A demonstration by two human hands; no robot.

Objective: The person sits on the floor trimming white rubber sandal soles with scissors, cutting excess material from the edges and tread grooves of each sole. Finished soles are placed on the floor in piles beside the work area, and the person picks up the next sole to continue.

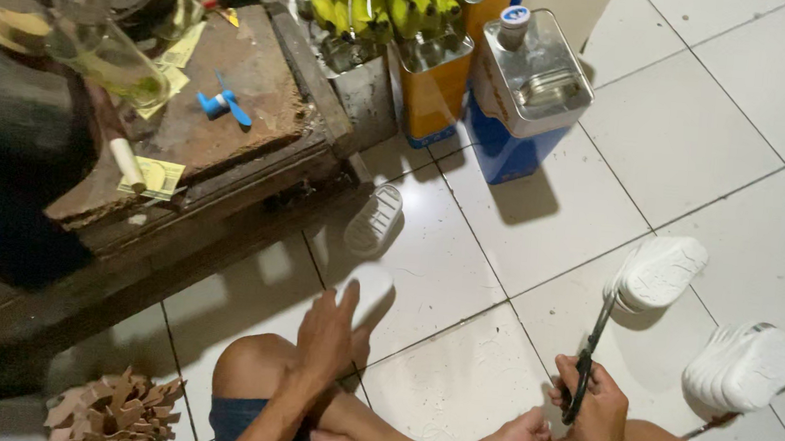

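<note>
I sit cross-legged on a white tiled floor. My left hand [329, 332] reaches forward with fingers together, touching a white shoe sole [370, 293] lying flat on the tiles. My right hand [588, 399] rests on my knee, shut on a dark-handled knife [590, 353] whose blade points up toward a stack of white soles [659, 271]. Another white sole [374, 219] lies further ahead by the wooden table.
A second stack of white soles [743, 367] stands at the right. A low wooden table [234, 96] holds a small blue fan, papers and a jar. Metal tins [524, 91] and green bananas [382, 0] stand behind. Brown cut pieces [116, 409] pile at bottom left.
</note>
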